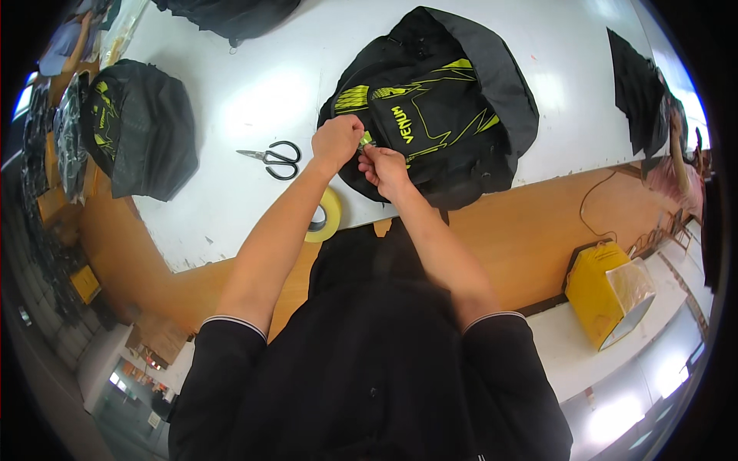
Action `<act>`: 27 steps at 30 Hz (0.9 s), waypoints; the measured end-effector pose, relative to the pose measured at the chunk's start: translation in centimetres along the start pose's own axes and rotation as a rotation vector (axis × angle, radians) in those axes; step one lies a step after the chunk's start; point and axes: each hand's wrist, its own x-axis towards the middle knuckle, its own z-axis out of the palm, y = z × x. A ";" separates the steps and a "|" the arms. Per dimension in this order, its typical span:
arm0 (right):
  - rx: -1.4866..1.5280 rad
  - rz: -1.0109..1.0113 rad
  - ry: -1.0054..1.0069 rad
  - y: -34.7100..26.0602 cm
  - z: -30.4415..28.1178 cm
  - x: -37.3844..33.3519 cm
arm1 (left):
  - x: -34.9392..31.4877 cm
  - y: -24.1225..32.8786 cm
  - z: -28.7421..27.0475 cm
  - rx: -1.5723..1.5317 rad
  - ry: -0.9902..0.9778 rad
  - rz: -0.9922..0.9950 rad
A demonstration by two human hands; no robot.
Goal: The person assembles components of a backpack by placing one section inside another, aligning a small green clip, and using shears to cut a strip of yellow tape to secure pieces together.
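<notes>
A person in a black short-sleeved shirt (361,361) stands at the near side of a black-and-lime backpack (446,100), which lies on a white table (254,84). At the backpack's near left edge, the right hand (386,170) and the left hand (336,144) meet, fingertips closed in a pinch on a small lime-green piece (366,141), its shape largely hidden by the fingers. A roll of yellowish tape (331,217) sits just beside the backpack, near left, partly behind the left forearm. Left of the backpack, well apart from it, lies a pair of black-handled scissors (277,159), blades pointing away from the bag. Farther left of the backpack rests a second black-and-lime bag (150,131). Off the table, to the backpack's near right, is a yellow box (596,296). Beyond the backpack, to its left, lies a dark bundle (231,17); far to its right, black material (636,96) and a co-worker in pink (667,180).
</notes>
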 end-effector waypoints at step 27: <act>0.050 -0.072 0.239 1.4 2.5 2.4 | 1.7 -0.5 0.4 0.343 0.081 0.334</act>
